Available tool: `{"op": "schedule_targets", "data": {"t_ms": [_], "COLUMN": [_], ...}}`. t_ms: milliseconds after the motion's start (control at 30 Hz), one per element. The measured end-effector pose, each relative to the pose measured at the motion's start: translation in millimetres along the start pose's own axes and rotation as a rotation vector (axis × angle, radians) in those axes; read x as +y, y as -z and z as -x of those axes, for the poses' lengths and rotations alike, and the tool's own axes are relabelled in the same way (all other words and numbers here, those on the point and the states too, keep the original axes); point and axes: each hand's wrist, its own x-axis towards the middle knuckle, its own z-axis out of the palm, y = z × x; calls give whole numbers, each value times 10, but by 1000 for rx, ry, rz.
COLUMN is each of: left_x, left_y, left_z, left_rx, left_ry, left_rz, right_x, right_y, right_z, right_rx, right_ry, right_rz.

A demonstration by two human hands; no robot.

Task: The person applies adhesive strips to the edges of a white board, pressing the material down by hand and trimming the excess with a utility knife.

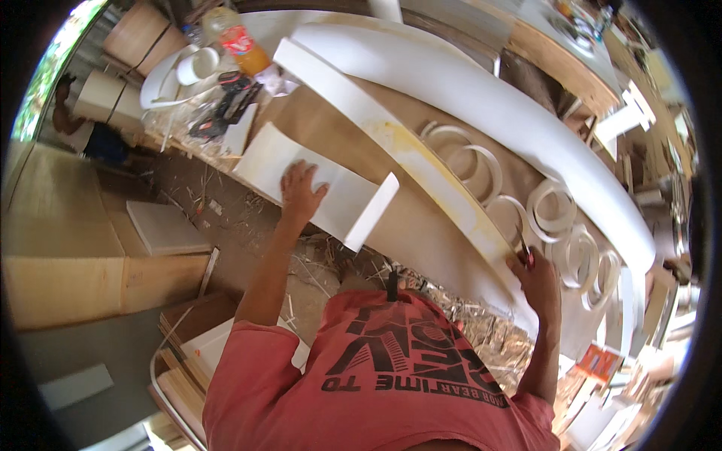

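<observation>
My left hand (301, 189) lies flat with fingers spread on a curved white sheet (342, 197), whose near end turns up in a narrow flap (372, 212). In my right hand (540, 284) is a pair of red-handled scissors (524, 242), blades pointing away from me; the fingers partly hide the handles. Right beside that hand runs a long white strip (421, 154) with yellowish stains, stretching diagonally across the brown worktable (421, 225). Several white rings (553, 210) lie past the strip, close to my right hand.
A long white curved panel (481, 90) spans the table's far side. At the far left are a bottle of orange liquid (237, 41), a white roll (198, 66) and a black power tool (226, 105). Wooden boxes (68, 286) stand left; another person (90, 135) is beyond. Scraps litter the floor.
</observation>
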Motion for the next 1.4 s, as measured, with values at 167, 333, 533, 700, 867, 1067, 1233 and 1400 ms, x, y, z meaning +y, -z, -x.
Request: {"op": "schedule_targets", "data": {"t_ms": [167, 333, 533, 700, 867, 1067, 1233, 1400], "left_x": [154, 215, 129, 56, -196, -206, 5, -18], "left_y": [15, -40, 25, 11, -71, -34, 271, 154], "left_z": [34, 32, -11, 23, -36, -19, -22, 157], "left_rx": [2, -15, 28, 90, 144, 265, 226, 86], "left_ry": [65, 131, 166, 136, 130, 193, 242, 423], "left_rz": [-29, 39, 185, 187, 304, 237, -130, -266], "right_x": [-611, -850, -475, -51, 171, 182, 401, 304], "right_y": [-56, -403, -704, -703, -745, -786, -883, -878], "right_z": [239, 48, -208, -168, -158, -197, -328, -356], "right_rx": [-208, -245, -243, -258, -265, -284, -194, -275], "right_ry": [21, 209, 219, 116, 113, 148, 284, 257], "right_rz": [-232, -178, 87, 109, 117, 136, 196, 224]}}
